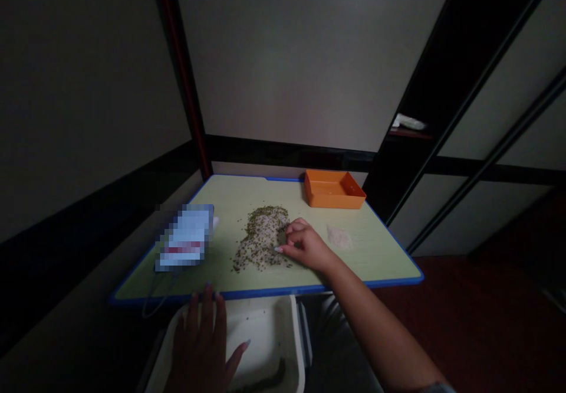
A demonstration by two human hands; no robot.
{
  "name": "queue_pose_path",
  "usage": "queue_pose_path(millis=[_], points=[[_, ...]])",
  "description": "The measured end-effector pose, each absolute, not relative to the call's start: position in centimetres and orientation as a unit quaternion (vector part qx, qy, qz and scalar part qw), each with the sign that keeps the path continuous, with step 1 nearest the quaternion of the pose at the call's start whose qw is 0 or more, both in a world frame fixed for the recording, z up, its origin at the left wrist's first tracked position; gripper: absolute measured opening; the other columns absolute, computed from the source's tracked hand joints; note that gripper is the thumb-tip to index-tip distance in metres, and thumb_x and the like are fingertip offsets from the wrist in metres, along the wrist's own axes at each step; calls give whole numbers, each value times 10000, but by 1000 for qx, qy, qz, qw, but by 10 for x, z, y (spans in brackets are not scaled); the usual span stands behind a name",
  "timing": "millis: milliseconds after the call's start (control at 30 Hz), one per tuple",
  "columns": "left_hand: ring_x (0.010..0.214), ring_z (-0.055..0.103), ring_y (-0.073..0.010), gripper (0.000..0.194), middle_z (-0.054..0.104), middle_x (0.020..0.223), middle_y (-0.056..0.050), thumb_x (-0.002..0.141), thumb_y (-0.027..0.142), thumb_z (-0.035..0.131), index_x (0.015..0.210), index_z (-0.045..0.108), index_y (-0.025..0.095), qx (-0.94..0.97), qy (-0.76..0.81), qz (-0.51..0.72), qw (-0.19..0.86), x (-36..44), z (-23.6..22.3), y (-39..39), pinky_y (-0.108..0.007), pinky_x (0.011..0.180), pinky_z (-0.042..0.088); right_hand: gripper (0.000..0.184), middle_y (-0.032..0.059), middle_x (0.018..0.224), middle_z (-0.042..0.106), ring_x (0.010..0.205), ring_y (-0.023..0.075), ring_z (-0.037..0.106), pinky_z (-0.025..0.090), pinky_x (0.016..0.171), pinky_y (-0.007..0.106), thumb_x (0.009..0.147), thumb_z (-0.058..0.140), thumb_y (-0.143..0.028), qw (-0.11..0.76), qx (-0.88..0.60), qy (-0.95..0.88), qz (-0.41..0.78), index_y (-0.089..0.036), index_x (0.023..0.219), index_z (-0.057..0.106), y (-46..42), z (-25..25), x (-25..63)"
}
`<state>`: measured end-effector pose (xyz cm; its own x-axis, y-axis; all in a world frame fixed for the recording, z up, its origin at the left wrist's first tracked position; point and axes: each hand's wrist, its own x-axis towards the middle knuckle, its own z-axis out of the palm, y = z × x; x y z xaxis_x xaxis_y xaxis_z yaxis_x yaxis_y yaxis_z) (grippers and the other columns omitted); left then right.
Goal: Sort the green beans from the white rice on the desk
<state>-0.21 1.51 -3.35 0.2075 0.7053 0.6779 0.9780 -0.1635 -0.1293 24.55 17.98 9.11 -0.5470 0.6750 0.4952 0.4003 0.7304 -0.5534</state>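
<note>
A mixed heap of green and pale grains (262, 236) lies in the middle of a light green tabletop with a blue rim (265, 292). My right hand (305, 245) rests on the right edge of the heap, fingers curled and pinched together on the grains. A small separate pile of pale grains (338, 236) lies just right of that hand. My left hand (201, 346) lies flat with fingers stretched out on the rim of a white tub (283, 334) below the table's near edge. Something dark lies in the tub's bottom.
An orange tray (333, 189) stands at the table's far right corner. A blurred-out flat object (186, 236) lies on the left side, with a cable hanging off the near edge. Grey walls and dark frames stand behind; a dark shelf is to the right.
</note>
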Motion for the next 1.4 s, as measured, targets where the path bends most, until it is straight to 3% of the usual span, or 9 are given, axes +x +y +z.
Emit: queue_pose_path(millis=[400, 600, 933, 1200, 1400], points=[[1607, 48, -428, 870, 191, 1675, -322, 936, 569, 342, 1576, 106, 29, -732, -573, -231, 287, -5, -31, 15, -641, 1155, 367, 419, 43, 801, 615, 866, 207, 534, 424, 818, 361, 859, 809, -369, 402, -337, -833, 176, -202, 567, 560, 178, 94, 265], [1603, 56, -437, 841, 189, 1672, -331, 957, 568, 260, 1564, 136, -2, -730, -573, -238, 287, -1, -27, 14, -639, 1142, 370, 489, 42, 806, 615, 872, 206, 535, 425, 826, 357, 835, 817, -471, 388, -336, -837, 190, -200, 536, 541, 177, 97, 266], [1595, 70, -470, 909, 115, 1690, -322, 918, 586, 389, 1574, 109, 24, -747, -566, -233, 262, -11, -34, 15, -692, 1170, 354, 398, 16, 765, 601, 879, 192, 567, 437, 881, 359, 816, 853, -393, 325, -363, -834, 258, -194, 560, 622, 181, 100, 291], [1594, 91, -466, 916, 93, 1704, -286, 911, 562, 425, 1589, 56, 71, -744, -566, -251, 249, -12, -36, 18, -706, 1165, 377, 436, 14, 749, 604, 875, 189, 576, 431, 928, 378, 818, 839, -462, 338, -384, -815, 271, -196, 536, 639, 180, 102, 293], [1588, 77, -487, 946, 87, 1697, -311, 903, 578, 454, 1580, 76, 37, -755, -558, -241, 246, -13, -35, 18, -710, 1181, 358, 459, 0, 689, 592, 818, 173, 583, 423, 931, 375, 861, 805, -446, 345, -371, -813, 288, -193, 527, 618, 179, 105, 292]])
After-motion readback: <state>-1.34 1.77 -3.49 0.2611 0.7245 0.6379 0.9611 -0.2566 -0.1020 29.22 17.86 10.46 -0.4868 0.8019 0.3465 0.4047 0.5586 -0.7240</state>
